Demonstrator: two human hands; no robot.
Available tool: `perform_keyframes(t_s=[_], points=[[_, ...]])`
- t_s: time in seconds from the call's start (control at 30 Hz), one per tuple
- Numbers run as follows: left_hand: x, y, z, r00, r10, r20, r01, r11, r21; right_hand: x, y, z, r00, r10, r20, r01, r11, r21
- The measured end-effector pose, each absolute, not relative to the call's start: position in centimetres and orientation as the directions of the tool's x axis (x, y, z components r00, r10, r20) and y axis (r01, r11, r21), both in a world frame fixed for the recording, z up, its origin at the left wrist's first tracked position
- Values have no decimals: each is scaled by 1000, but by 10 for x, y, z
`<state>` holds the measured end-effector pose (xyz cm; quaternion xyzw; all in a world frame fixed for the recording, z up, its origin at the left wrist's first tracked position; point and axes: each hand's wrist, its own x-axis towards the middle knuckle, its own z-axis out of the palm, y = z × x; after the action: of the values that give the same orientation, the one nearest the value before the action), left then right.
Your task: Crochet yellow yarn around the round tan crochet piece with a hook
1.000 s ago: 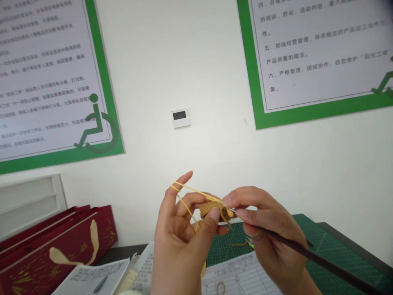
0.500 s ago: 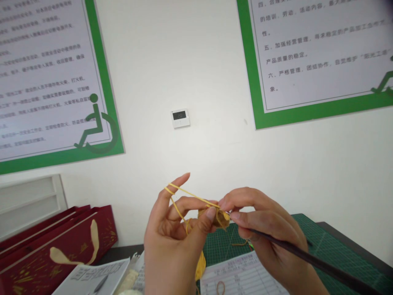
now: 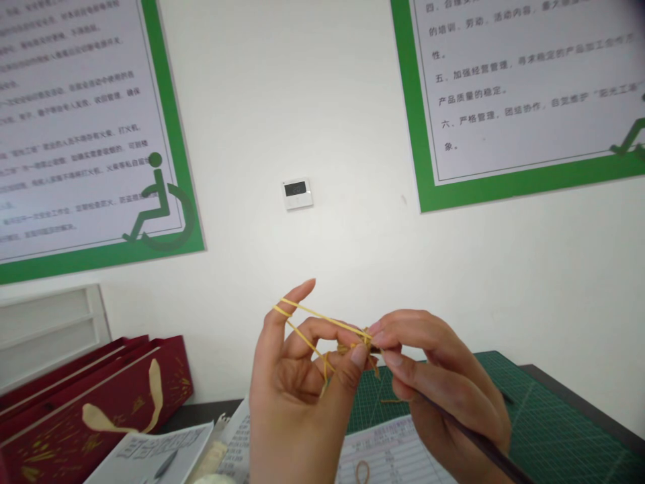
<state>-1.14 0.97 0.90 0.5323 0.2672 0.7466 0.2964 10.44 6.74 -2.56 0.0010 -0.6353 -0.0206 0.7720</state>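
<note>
- Head view, nearest items: left hand [image 3: 297,396] and right hand [image 3: 451,383], raised side by side above the worktop [image 3: 214,409], fingertips close together.
- Left grip: narrow, thumb and fingers pinching the piece [image 3: 366,341] of mustard yarn work. The index finger is extended, with yellow yarn [image 3: 322,317] looped around it and running down to the piece.
- Right grip: narrow, holding the hook [image 3: 481,442] between thumb and fingers. The tip is hidden; whether it sits inside a stitch cannot be told.
- Key relation: the piece lies between both sets of fingertips, just left of the right grip. The left hand holds it; the right fingertips are right beside it. Hook axis: slanting from the piece down to the lower right. Piece axis: mostly covered, cannot be told.
- Below the hands: a printed sheet [image 3: 398,460] bearing a brown yarn loop [image 3: 362,472], with the green mat [image 3: 549,417] beyond it. A booklet [image 3: 146,460] lies at left.
- Containers: red bags [image 3: 125,410] at left, cream handle [image 3: 154,396] on the front one; contents not visible.
- Farthest: wall with a thermostat [image 3: 297,194] between two green-bordered posters [image 3: 195,228] [image 3: 428,196].
</note>
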Motion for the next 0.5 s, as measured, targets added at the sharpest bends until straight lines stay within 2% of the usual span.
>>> perform_keyframes(t_s=[0.2,0.37,0.5], points=[[-11,8,8,-253,723,643,-122,-683,720,104,72,-29,151,-122,981,49,992,116],[-9,7,11,-298,769,565,-196,-628,753,110,73,-27,74,-93,993,-4,996,93],[-5,7,14,-360,758,543,-218,-635,742,103,70,-27,151,16,988,-76,997,-5]])
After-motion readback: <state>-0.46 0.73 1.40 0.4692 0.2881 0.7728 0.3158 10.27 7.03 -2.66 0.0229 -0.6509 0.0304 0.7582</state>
